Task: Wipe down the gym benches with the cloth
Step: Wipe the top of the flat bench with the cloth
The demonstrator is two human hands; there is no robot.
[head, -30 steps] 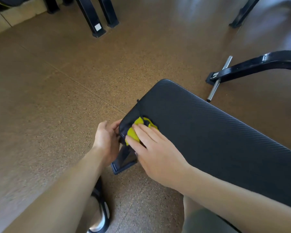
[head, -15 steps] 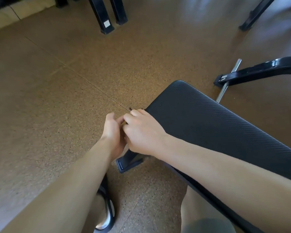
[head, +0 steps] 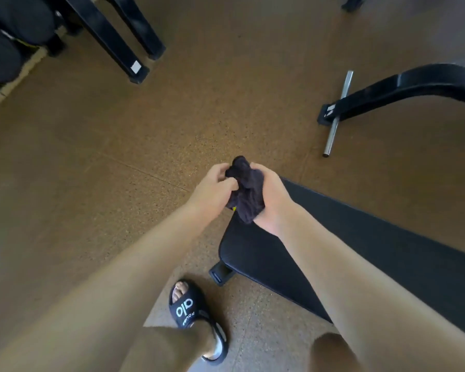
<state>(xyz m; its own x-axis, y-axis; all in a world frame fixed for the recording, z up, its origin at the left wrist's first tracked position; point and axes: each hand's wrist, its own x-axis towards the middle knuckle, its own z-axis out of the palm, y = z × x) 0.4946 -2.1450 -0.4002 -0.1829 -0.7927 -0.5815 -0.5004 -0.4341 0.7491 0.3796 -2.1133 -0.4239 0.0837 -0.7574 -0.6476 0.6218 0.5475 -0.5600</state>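
Bench now below; both hands lifted cloth clear.

You have soft daylight here, not too bright. The brown floor shines pale at the top right, so the light comes from over there. Shadows are soft and weak. The picture bends at the edges, and the black frame legs at the top left lean and stretch. Your arms look big and fuzzy at the bottom. The dark cloth is so dark you can hardly see its folds.
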